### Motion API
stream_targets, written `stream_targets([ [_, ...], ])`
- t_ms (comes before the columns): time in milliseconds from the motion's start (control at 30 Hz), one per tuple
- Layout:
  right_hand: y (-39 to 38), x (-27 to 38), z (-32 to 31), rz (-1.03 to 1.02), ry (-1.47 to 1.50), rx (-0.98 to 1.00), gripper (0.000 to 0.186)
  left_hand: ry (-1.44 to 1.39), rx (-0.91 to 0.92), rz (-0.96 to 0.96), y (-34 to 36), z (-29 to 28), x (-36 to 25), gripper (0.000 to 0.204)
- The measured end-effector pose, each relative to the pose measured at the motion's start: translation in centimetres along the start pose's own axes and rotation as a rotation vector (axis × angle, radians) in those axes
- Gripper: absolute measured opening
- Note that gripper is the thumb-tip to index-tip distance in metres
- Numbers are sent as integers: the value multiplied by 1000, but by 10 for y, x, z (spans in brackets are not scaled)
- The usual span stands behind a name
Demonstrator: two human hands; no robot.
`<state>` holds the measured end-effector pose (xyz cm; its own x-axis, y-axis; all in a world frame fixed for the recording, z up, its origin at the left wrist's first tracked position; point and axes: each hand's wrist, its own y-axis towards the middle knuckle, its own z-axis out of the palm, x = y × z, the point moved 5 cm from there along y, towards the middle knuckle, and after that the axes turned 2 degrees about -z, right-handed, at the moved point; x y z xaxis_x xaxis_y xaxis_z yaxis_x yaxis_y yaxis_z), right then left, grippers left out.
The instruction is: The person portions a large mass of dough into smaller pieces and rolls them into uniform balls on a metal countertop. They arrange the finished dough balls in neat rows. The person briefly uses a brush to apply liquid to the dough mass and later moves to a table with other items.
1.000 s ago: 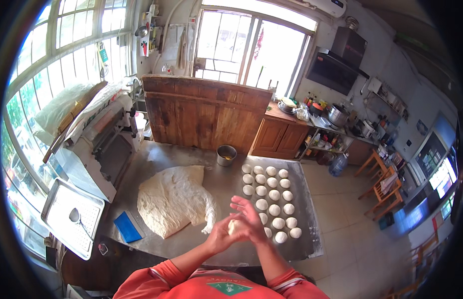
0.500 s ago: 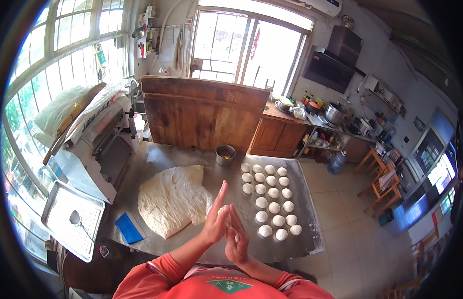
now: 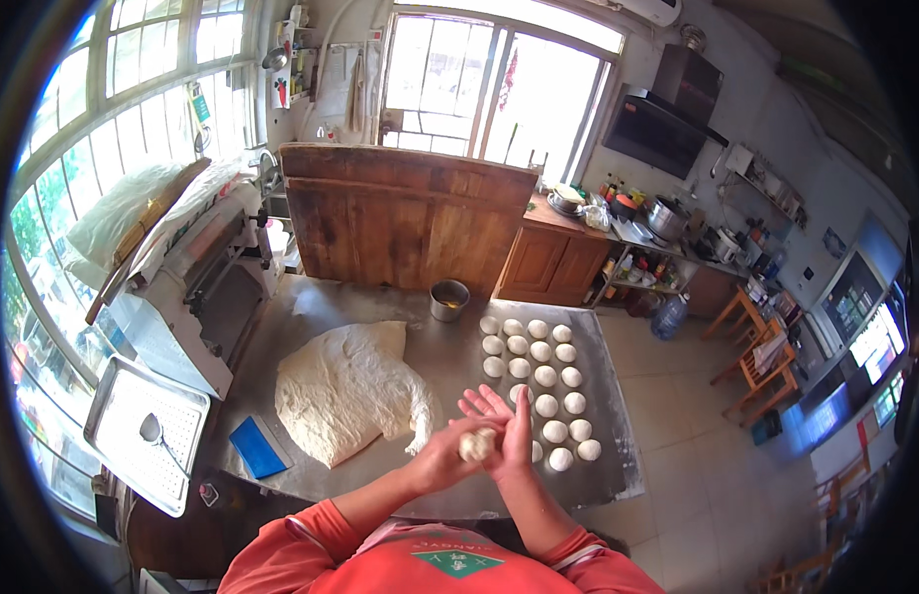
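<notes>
My left hand (image 3: 443,463) is closed around a small lump of dough (image 3: 476,445), which bulges out at its thumb side. Against it rests my right hand (image 3: 516,436), palm turned inward and fingers stretched out apart. Left of both hands, a large floppy slab of dough (image 3: 336,396) spreads over the metal worktable (image 3: 449,366). A narrow torn end of the slab reaches close to my left wrist. Rows of round dough balls (image 3: 545,376) sit on the right part of the table; my right hand hides some of them.
A metal bowl (image 3: 448,301) stands at the table's far side, before an upright wooden board (image 3: 410,223). A blue scraper (image 3: 255,447) lies near the left edge. Beyond it are a perforated tray (image 3: 123,416) holding a ladle (image 3: 150,430), and a machine (image 3: 182,327).
My hands were upright with palms together; they have moved slightly right and parted at the fingers. The dough lump now shows in my left hand. The slab's torn end has come into sight.
</notes>
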<state>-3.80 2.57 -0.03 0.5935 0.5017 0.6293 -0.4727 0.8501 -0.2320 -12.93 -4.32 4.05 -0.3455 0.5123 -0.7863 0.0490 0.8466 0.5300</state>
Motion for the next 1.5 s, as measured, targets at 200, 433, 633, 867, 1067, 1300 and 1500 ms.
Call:
stream_targets([
  [200, 4, -71, -45, -77, -278, -119, 62, 136, -324, -357, -14, -1, 56, 41],
  [433, 1, -85, -56, 309, -197, -4, 56, -116, -134, -581, -48, 13, 91, 38],
  [633, 6, -81, -62, -761, -1462, 180, 29, 300, -284, -249, -97, 44, 146, 23],
  [867, 108, -121, -209, -271, -1699, -177, 39, 237, 38, -600, -128, 79, 158, 24],
  [1067, 97, -139, -223, -471, -1769, 228, 42, -155, -382, -1096, -138, 47, 222, 31],
  [1300, 95, -135, -259, 804, 36, -90, 38, 135, -5, -736, -72, 114, 241, 80],
  [1500, 209, -16, -265, -387, -1421, -109, 47, 862, -22, -1139, -64, 105, 296, 121],
])
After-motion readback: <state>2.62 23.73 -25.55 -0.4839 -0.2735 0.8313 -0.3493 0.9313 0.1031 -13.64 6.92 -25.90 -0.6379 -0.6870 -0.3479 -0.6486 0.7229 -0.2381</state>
